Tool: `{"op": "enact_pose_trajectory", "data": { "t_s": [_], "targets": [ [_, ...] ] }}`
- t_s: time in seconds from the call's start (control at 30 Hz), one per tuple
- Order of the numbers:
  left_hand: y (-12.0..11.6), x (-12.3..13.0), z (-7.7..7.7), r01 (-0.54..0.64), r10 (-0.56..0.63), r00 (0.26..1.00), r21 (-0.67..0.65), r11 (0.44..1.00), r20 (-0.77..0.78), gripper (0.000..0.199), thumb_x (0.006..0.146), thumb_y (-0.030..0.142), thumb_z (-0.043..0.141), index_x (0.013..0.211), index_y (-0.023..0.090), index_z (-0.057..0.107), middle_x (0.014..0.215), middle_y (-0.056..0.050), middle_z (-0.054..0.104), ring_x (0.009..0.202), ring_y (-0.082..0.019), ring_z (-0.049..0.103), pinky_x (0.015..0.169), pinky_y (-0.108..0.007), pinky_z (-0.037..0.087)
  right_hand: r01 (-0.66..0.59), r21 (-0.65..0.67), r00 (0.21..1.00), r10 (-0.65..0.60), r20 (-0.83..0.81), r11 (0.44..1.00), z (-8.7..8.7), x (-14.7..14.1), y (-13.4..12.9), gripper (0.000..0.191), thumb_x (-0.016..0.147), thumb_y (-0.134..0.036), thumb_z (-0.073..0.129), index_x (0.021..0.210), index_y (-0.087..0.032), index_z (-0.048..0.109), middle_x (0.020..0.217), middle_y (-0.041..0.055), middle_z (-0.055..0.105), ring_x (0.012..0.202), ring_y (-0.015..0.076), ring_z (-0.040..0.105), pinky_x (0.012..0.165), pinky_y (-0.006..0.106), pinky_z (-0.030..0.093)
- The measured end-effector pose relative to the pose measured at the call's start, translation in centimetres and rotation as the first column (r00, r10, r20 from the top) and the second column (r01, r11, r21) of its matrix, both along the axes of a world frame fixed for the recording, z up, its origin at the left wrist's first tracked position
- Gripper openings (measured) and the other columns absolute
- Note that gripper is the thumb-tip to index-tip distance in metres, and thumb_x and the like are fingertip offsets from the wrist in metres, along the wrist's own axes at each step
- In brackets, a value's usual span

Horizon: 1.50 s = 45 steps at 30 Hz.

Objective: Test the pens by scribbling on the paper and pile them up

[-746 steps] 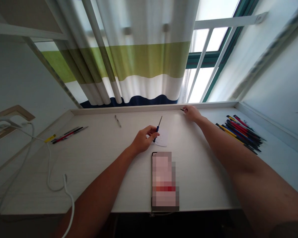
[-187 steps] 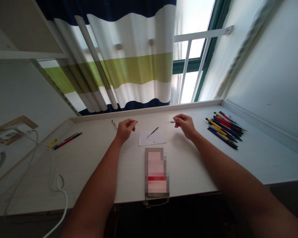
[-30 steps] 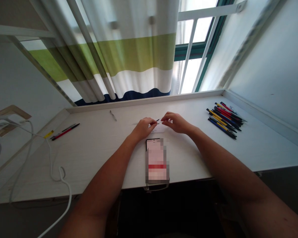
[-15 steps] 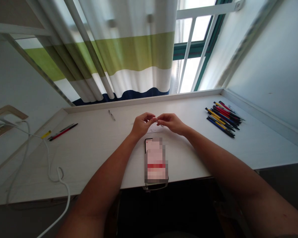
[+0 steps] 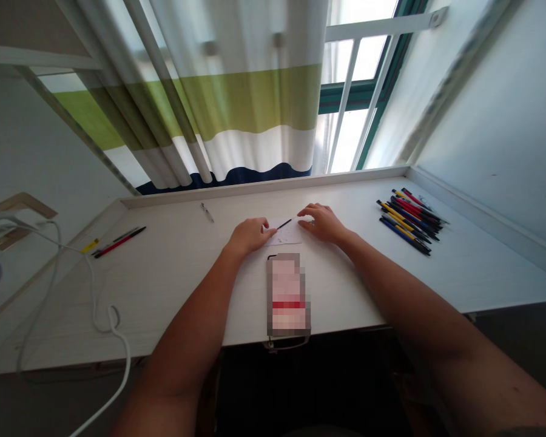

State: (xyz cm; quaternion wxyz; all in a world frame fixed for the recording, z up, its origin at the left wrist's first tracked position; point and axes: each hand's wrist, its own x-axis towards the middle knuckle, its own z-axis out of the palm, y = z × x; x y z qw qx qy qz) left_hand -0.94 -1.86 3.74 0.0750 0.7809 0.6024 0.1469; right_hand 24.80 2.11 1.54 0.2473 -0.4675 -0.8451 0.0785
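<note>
My left hand (image 5: pixel 253 235) rests low over the desk, its thumb and forefinger closed at the near end of a thin dark stick, which looks like a pen refill (image 5: pixel 284 224). The stick slants up to the right above a small sheet of white paper (image 5: pixel 287 235) with faint marks. At the paper's right side is my right hand (image 5: pixel 322 222), palm down, with a gap between its curved thumb and forefinger. I see nothing clearly held there. A phone (image 5: pixel 289 294) lies just in front of the paper, its screen blurred out.
Several pens (image 5: pixel 409 220) in yellow, blue, red and black lie at the right. One clear pen (image 5: pixel 207 212) is at the back left. More pens (image 5: pixel 121 241) and a white cable (image 5: pixel 113 321) are at the far left. The desk (image 5: pixel 186 243) has a raised back edge.
My hands were together over the paper and have moved apart, the left one leftward and the right one slightly rightward. The dark stick and more of the paper now show between them.
</note>
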Motion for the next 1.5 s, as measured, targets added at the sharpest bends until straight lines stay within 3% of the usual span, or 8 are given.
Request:
{"op": "enact_pose_trajectory", "data": {
  "t_s": [0.17, 0.37, 0.5, 0.57, 0.67, 0.77, 0.87, 1.5],
  "targets": [
    [-0.3, 1.0, 0.1, 0.047, -0.050, 0.997, -0.039, 0.998, -0.064, 0.022, 0.093, 0.040, 0.066, 0.089, 0.021, 0.075, 0.090, -0.010, 0.077, 0.082, -0.027, 0.069, 0.073, -0.034, 0.051, -0.141, 0.022, 0.990, 0.140, 0.020, 0.990, -0.4, -3.1, -0.4, 0.028, 0.100, -0.026, 0.055, 0.117, -0.024, 0.078, 0.132, 0.0092, 0.073, 0.129, 0.0291, 0.061, 0.116, 0.051, 0.035],
    [-0.5, 1.4, 0.3, 0.048, -0.051, 0.987, -0.027, 0.998, -0.154, 0.015, 0.096, 0.030, 0.062, 0.092, 0.020, 0.072, 0.096, -0.011, 0.077, 0.092, -0.028, 0.070, 0.081, -0.036, 0.051, -0.080, 0.014, 0.996, 0.081, -0.047, 0.997, -1.4, -4.2, -0.5, 0.016, 0.095, -0.021, 0.059, 0.093, -0.022, 0.075, 0.111, 0.0075, 0.077, 0.114, 0.0275, 0.064, 0.113, 0.049, 0.035],
    [0.0, 0.7, 0.2, -0.047, 0.032, 0.976, 0.070, 0.996, 0.214, 0.011, 0.098, 0.024, 0.060, 0.098, 0.019, 0.070, 0.097, -0.011, 0.076, 0.091, -0.025, 0.069, 0.083, -0.036, 0.051, -0.074, 0.115, 0.971, 0.098, -0.216, 0.991, -1.2, -4.0, -0.4, 0.014, 0.099, -0.022, 0.056, 0.094, -0.022, 0.069, 0.100, 0.0063, 0.076, 0.099, 0.0239, 0.067, 0.112, 0.049, 0.036],
    [0.4, 0.5, 0.1, -0.102, 0.025, 0.840, 0.114, 0.988, 0.542, 0.014, 0.097, 0.021, 0.060, 0.107, 0.018, 0.070, 0.092, -0.008, 0.076, 0.085, -0.020, 0.069, 0.080, -0.032, 0.052, -0.066, 0.127, 0.939, 0.105, -0.329, 0.990, -1.0, -4.0, -0.5, 0.011, 0.099, -0.024, 0.057, 0.095, -0.022, 0.067, 0.098, 0.0054, 0.076, 0.093, 0.0225, 0.068, 0.106, 0.046, 0.042],
    [0.8, 1.1, -0.2, -0.126, -0.031, 0.479, 0.103, 0.987, 0.877, 0.020, 0.096, 0.024, 0.065, 0.114, 0.017, 0.070, 0.091, -0.006, 0.077, 0.080, -0.016, 0.069, 0.075, -0.028, 0.053, -0.103, 0.083, 0.884, 0.129, -0.449, 0.991, -0.6, -4.1, -1.0, 0.011, 0.099, -0.025, 0.057, 0.100, -0.022, 0.067, 0.095, 0.0050, 0.075, 0.089, 0.0219, 0.070, 0.089, 0.039, 0.051],
    [0.8, 2.3, -0.6, -0.072, 0.005, 0.189, 0.009, 0.997, 0.982, 0.019, 0.092, 0.030, 0.072, 0.105, 0.016, 0.071, 0.098, -0.007, 0.078, 0.083, -0.015, 0.073, 0.077, -0.027, 0.055, -0.148, 0.049, 0.849, 0.152, -0.505, 0.988, -0.4, -4.3, -1.5, 0.016, 0.100, -0.024, 0.056, 0.107, -0.021, 0.070, 0.096, 0.0045, 0.073, 0.080, 0.0193, 0.072, 0.079, 0.035, 0.053],
    [0.5, 3.2, -0.7, -0.022, 0.043, 0.070, -0.041, 0.999, 0.997, 0.022, 0.090, 0.033, 0.077, 0.101, 0.016, 0.069, 0.103, -0.009, 0.079, 0.083, -0.015, 0.075, 0.080, -0.030, 0.057, -0.173, 0.056, 0.836, 0.177, -0.519, 0.983, -0.4, -4.4, -1.7, 0.021, 0.101, -0.023, 0.055, 0.111, -0.022, 0.073, 0.098, 0.0043, 0.071, 0.074, 0.0167, 0.073, 0.077, 0.035, 0.054],
    [0.4, 3.0, -1.1, 0.008, -0.040, 0.149, 0.039, 0.999, 0.988, 0.027, 0.085, 0.038, 0.079, 0.099, 0.016, 0.073, 0.106, -0.012, 0.081, 0.092, -0.020, 0.076, 0.088, -0.036, 0.058, -0.169, 0.063, 0.823, 0.176, -0.540, 0.984, -0.2, -4.6, -2.3, 0.023, 0.102, -0.028, 0.056, 0.111, -0.024, 0.077, 0.094, 0.0026, 0.068, 0.061, 0.0124, 0.067, 0.070, 0.032, 0.056]
  ]
}}
